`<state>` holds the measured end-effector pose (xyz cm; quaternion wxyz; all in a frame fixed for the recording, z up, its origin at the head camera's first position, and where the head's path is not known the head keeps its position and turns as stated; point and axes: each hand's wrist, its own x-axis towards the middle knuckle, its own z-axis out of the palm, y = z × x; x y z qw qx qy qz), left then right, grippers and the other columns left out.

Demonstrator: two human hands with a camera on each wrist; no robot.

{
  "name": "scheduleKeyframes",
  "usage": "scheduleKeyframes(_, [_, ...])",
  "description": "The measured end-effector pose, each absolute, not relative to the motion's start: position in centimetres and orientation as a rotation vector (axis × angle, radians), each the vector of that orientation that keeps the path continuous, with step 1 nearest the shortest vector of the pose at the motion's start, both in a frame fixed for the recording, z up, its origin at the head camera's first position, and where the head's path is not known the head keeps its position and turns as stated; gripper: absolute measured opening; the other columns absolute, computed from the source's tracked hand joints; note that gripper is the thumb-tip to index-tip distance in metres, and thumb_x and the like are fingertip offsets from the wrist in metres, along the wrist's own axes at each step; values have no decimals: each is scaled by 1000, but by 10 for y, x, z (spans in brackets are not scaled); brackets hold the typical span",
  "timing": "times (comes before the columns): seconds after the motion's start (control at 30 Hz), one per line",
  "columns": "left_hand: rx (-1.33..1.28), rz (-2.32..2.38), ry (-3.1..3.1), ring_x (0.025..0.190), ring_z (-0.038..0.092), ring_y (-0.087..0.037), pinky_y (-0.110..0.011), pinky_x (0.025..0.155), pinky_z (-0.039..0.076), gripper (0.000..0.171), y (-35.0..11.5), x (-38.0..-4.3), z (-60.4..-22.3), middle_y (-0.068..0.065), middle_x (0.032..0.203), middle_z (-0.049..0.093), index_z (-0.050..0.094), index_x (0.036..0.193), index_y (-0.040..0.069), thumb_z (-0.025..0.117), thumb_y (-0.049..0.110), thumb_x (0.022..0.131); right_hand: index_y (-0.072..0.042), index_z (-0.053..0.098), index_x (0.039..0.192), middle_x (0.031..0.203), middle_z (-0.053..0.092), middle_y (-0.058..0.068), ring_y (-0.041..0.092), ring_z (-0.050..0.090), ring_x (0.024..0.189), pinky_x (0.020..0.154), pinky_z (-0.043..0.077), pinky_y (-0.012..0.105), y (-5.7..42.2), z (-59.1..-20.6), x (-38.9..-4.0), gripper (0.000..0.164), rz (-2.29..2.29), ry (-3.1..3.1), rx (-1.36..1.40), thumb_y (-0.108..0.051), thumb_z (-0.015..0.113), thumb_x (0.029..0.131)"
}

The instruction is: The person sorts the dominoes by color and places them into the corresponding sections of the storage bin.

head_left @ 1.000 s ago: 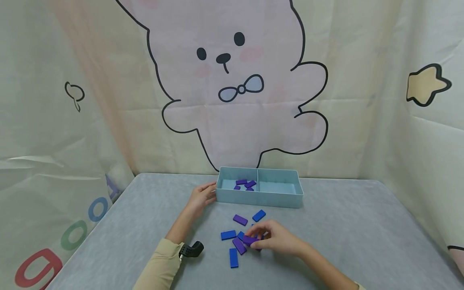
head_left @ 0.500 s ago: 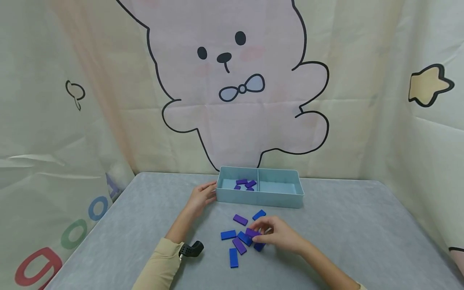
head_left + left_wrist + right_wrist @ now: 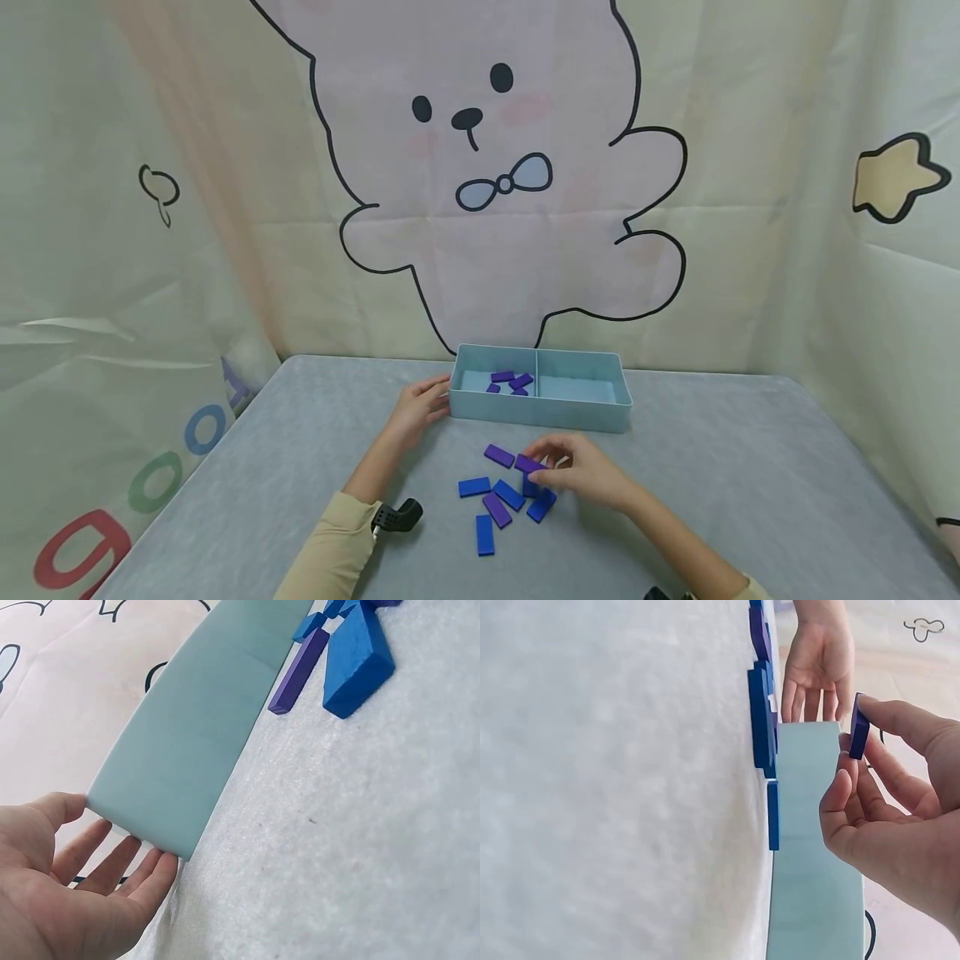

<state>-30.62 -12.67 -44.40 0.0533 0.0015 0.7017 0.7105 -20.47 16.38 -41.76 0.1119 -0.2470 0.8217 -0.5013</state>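
My right hand (image 3: pixel 588 473) pinches a purple rectangular block (image 3: pixel 529 463) between thumb and fingers, raised above the loose pieces; the right wrist view shows that block (image 3: pixel 859 727) upright at the thumb tip. With fingers extended, my left hand (image 3: pixel 412 414) touches the left end of a pale blue two-compartment box (image 3: pixel 540 409). In the left wrist view its thumb is at the top corner of the box (image 3: pixel 180 727), the fingertips along its end edge. Several purple blocks (image 3: pixel 521 381) lie in the box's left compartment; the right compartment holds none.
Before the box on the grey cloth-covered table (image 3: pixel 720 483) lie several blue blocks (image 3: pixel 485 535) and two purple ones, one nearer the box (image 3: pixel 498 456), one amid the blue (image 3: pixel 497 510). A curtain (image 3: pixel 375 317) with a cartoon bear hangs directly behind the table.
My right hand has moved away from me and slightly right, toward the box, carrying the purple block up from the pile and uncovering blue blocks. The left hand stays at the box.
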Motion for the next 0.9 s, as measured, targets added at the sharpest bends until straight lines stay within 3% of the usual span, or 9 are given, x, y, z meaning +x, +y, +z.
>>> scheduleKeyframes(0.9, [4,2166,2113,138,56,-45,-55,114,47,46,-128,-309,-446,-28,156,50,56,147,-8,57,19,110,0,75,117,99,72,6,19,60,90,71,55,25,153,-390,-233,25,-1383,2615,-680,-12,79,95])
